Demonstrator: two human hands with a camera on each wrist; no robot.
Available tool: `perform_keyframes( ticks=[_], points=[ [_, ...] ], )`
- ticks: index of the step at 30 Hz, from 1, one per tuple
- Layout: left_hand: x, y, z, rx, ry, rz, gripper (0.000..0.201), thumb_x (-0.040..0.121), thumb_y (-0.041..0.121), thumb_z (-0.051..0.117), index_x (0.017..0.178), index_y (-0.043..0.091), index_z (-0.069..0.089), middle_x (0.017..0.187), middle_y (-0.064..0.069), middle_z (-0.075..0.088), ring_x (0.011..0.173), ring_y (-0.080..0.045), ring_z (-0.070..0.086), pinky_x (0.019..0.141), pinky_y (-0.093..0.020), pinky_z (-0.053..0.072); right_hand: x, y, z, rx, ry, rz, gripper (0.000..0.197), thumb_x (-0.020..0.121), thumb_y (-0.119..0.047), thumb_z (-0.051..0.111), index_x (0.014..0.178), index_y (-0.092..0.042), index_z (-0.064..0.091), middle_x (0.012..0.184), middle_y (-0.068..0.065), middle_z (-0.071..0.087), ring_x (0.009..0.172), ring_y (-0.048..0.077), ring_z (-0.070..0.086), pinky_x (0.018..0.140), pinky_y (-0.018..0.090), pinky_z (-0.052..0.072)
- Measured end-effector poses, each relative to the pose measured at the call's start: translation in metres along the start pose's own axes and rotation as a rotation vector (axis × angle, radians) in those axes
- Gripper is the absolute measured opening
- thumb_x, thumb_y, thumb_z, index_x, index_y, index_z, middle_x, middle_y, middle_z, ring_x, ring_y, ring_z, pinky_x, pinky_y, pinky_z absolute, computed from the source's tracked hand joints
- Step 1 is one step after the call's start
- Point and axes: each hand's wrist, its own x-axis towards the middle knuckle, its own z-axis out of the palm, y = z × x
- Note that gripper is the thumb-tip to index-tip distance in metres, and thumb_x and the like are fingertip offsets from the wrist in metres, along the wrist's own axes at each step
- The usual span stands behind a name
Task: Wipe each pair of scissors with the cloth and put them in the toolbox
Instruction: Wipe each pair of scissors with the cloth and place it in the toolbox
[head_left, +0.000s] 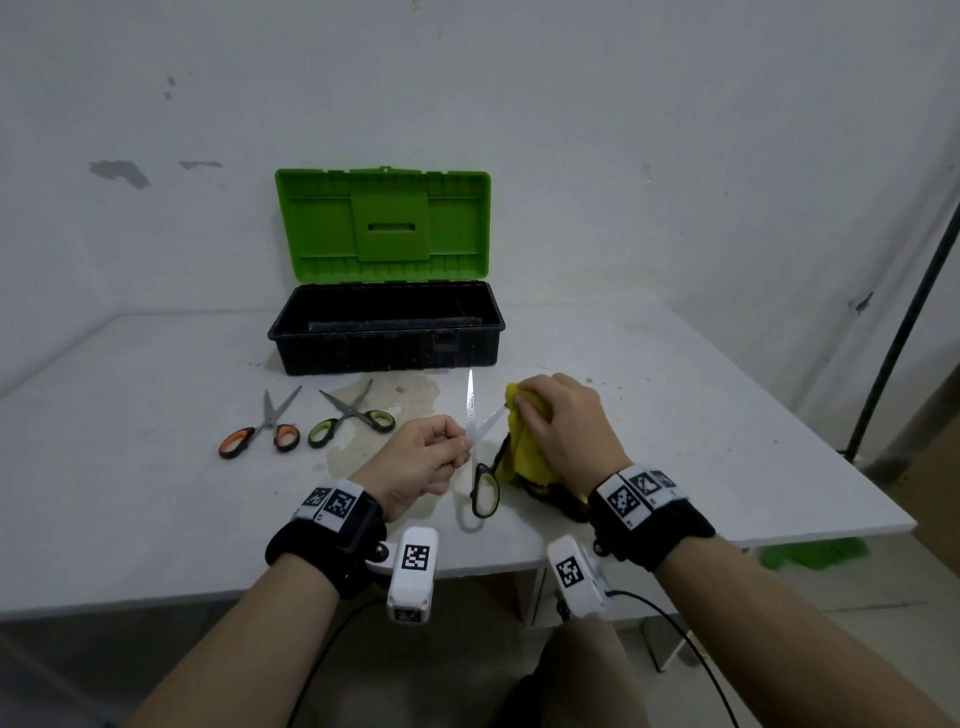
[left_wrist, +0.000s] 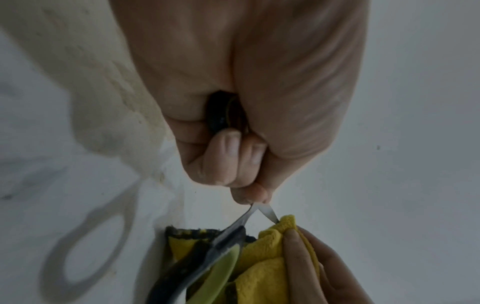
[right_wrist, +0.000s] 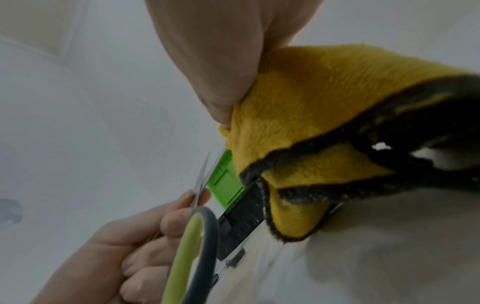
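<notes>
The left hand (head_left: 421, 457) pinches the open scissors (head_left: 475, 447) near the pivot, blades spread upward, one green-lined loop hanging below the grip. Just right of it, the right hand (head_left: 566, 426) bunches the yellow cloth (head_left: 524, 457) around the tip of one blade, wrist low over the bench (head_left: 675, 415). Beyond the grip stands the open toolbox (head_left: 387, 327), lid up, with bare bench between. Left of the grip lie the orange-handled scissors (head_left: 265, 434) and green-handled scissors (head_left: 353, 415), well apart from the hands.
</notes>
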Motion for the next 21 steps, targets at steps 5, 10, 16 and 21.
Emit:
perform_keyframes(
  ticks=[5,10,16,21],
  points=[
    [0.002,0.0,0.0,-0.006,0.027,-0.002,0.019,0.099,0.002,0.052,0.08,0.006,0.053,0.064,-0.006,0.052,0.038,-0.006,0.029,0.037,-0.018,0.021,-0.008,-0.013,-0.001,0.038,-0.066,-0.095,0.017,0.093,-0.028,0.061,0.104,-0.019,0.068,0.092,0.0,0.064,0.082,0.015,0.058,0.076,0.022,0.045],
    [0.002,0.0,0.004,0.03,0.004,0.015,0.017,0.099,0.002,0.052,0.082,0.005,0.053,0.063,-0.006,0.05,0.039,-0.007,0.028,0.037,-0.018,0.021,-0.016,-0.019,0.006,0.023,-0.151,-0.123,0.017,0.094,-0.028,0.059,0.103,-0.019,0.07,0.092,-0.001,0.064,0.082,0.014,0.059,0.075,0.024,0.047],
    [0.0,-0.002,0.0,0.054,0.008,-0.001,0.017,0.099,0.002,0.052,0.082,0.005,0.053,0.065,-0.007,0.05,0.039,-0.006,0.027,0.037,-0.017,0.022,0.001,0.004,-0.002,-0.007,0.036,0.04,0.017,0.094,-0.028,0.059,0.103,-0.017,0.069,0.092,0.003,0.066,0.084,0.019,0.058,0.078,0.024,0.041],
    [0.003,-0.001,0.001,0.01,0.02,-0.029,0.019,0.099,0.004,0.052,0.08,0.007,0.054,0.066,-0.006,0.051,0.039,-0.006,0.028,0.036,-0.017,0.022,-0.019,-0.015,0.003,0.013,-0.145,-0.14,0.018,0.092,-0.029,0.062,0.105,-0.019,0.068,0.093,0.0,0.062,0.08,0.016,0.058,0.073,0.031,0.051]
  ],
)
